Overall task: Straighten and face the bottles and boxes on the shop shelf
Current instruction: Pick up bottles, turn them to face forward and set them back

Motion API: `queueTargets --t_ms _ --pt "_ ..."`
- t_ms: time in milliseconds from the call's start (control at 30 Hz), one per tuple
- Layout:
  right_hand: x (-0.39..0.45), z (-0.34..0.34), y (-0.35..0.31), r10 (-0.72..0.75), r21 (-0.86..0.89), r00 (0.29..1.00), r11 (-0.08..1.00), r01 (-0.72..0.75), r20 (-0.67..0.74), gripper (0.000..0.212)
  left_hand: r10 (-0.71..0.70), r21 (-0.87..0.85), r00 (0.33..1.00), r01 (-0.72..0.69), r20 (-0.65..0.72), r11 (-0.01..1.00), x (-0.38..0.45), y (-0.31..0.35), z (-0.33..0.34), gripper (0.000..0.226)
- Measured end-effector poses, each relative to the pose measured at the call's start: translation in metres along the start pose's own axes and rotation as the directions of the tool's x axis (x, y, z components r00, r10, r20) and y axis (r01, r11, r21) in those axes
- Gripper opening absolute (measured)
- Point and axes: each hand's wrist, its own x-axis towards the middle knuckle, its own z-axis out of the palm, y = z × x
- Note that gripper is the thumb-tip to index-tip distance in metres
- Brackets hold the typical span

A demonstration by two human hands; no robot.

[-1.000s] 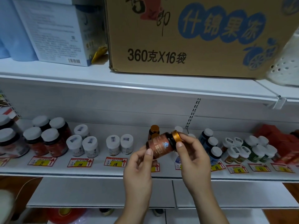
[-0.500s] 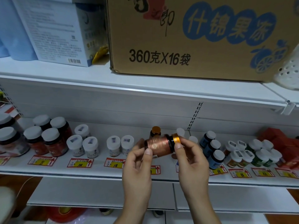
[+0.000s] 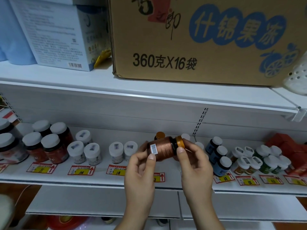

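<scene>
Both hands (image 3: 167, 166) hold copper bottle (image 3: 163, 149) sideways.

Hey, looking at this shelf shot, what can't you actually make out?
Head view only:
- Copper bottle: front label turned away; only a barcode sticker shows.
- Orange-capped bottle behind it: body hidden by the held bottle.
- Price tag: partly covered by the left hand.
- White box: print too blurred to read.
- Perforated white object: cut off by the right edge.

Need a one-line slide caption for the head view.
Both hands hold a copper-brown, orange-capped bottle sideways before the white shop shelf.
</scene>
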Motion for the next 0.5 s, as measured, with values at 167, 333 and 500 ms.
queueTargets --t_ms 167,333,500 --pt "0.0 0.002 0.001 -0.012 -0.006 1.0 1.0 0.012 -0.006 0.028 -0.005 0.023 1.0 0.006 -0.016 1.0 0.001 0.004 0.002 0.029" --pt "0.004 0.004 0.0 -0.001 0.019 0.999 1.0 0.002 -0.038 0.017 0.031 0.001 0.999 -0.031 0.035 1.0 0.003 0.009 0.002 0.006" --pt "0.004 0.003 0.003 0.004 0.009 1.0 1.0 -0.004 -0.021 0.025 0.063 0.035 0.998 -0.064 0.027 0.997 0.005 0.011 0.004 0.008"
